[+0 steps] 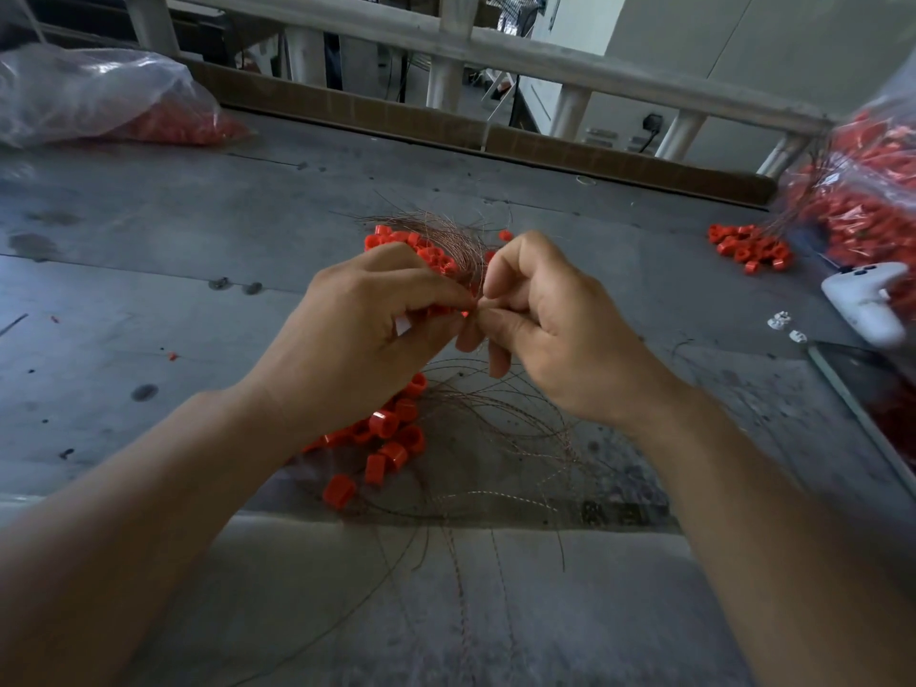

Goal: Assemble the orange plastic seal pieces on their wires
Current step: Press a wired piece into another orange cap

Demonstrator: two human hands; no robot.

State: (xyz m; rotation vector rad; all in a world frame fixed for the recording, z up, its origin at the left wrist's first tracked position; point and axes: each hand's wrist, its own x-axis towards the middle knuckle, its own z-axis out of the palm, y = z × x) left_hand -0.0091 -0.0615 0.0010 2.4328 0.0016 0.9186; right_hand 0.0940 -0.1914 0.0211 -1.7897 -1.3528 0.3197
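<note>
Head view: left hand (pixel 372 334) pinches orange seal piece (pixel 464 314); right hand (pixel 550 339) pinches wire strands (pixel 456 240) just beside it; loose seal pieces (pixel 391 433) on table (pixel 148 290) below.

Grey worktable (pixel 148 250) before white railing (pixel 545 57).

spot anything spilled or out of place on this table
Seals lie scattered by the near edge of the table, and wires hang over it. A small heap sits loose outside the right bag. Nothing looks damaged.
</note>
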